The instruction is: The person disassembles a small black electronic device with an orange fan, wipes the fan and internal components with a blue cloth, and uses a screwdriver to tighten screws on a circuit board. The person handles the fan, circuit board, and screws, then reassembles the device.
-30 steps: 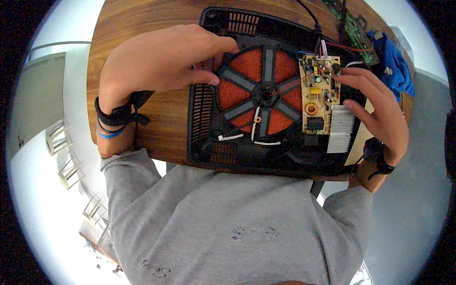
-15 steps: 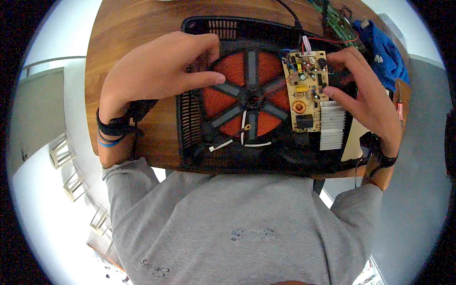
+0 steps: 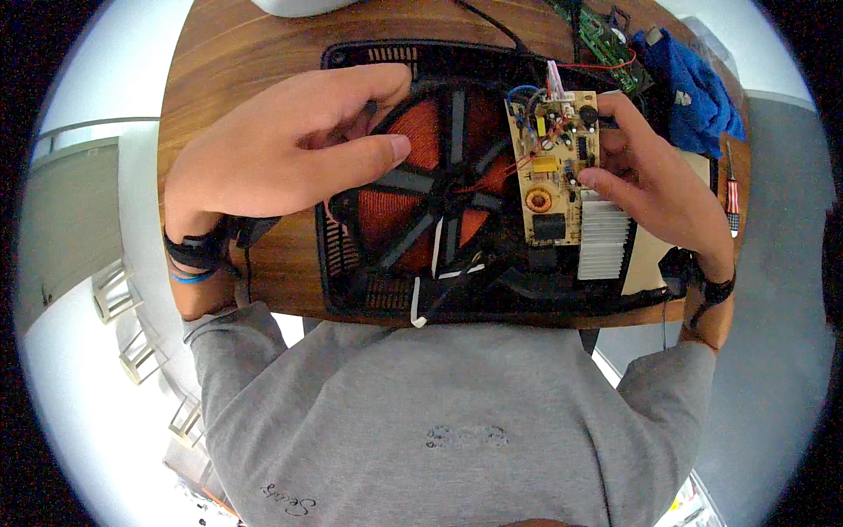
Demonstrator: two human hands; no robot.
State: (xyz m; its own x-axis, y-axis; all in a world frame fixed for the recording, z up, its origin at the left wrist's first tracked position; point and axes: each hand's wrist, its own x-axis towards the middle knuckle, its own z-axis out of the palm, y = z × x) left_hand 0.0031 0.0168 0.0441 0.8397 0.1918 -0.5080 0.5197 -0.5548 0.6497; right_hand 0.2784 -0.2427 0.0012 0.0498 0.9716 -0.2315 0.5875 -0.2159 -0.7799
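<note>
A round copper induction coil (image 3: 406,221) with dark radial bars sits tilted in the black cooker housing (image 3: 341,255). My left hand (image 3: 294,145) is closed at the coil's upper left rim, its thumb over the windings and the other fingers curled partly out of sight. At the right, my right hand (image 3: 645,167) grips the edge of a tan circuit board (image 3: 555,206), thumb on its face. A finned metal heat sink (image 3: 602,241) is attached beside the board. White-sleeved leads (image 3: 417,303) hang from the coil towards the housing's near edge.
Beyond the housing on the wooden table (image 3: 237,53) lie a green circuit board (image 3: 601,39) and a blue cloth (image 3: 700,97). A screwdriver (image 3: 732,198) rests at the right edge. A black cable (image 3: 492,22) runs off the far side.
The coil has tilted and shifted slightly left with my left hand. Its white leads have swung towards me. The circuit board has moved a little left in my right hand.
</note>
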